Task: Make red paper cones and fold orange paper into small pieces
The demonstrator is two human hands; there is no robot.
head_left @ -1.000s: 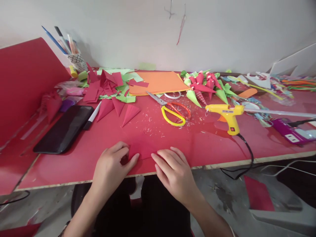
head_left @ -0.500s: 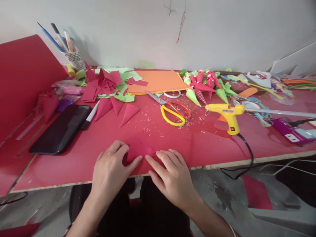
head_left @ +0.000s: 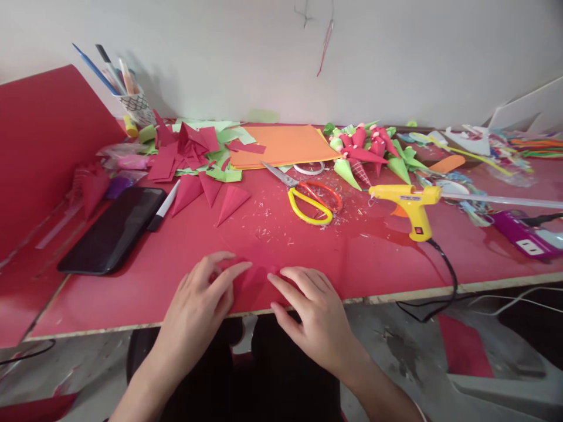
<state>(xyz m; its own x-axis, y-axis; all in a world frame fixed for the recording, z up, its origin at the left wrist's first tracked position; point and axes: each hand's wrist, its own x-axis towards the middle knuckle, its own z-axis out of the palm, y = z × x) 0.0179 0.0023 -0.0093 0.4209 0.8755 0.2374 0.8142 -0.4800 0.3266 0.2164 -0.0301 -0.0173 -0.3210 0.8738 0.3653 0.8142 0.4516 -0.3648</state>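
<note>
A piece of red paper lies near the table's front edge, between my hands. It blends with the red tabletop, so its outline is hard to make out. My left hand rests at its left side, thumb and forefinger stretched apart over the paper and the other fingers bent. On the right side, my right hand lies with its fingers spread, the fingertips touching the paper. Beyond the hands are several red paper cones and a pair of scissors with yellow and orange handles.
A phone and a marker lie at left. Paper scraps and orange sheets are at the back, beside small red and green cone figures. A yellow glue gun with its cord lies at right.
My left thumb and forefinger have moved up and farther over the paper. The right hand has stayed nearly in place, and the view has shifted slightly.
</note>
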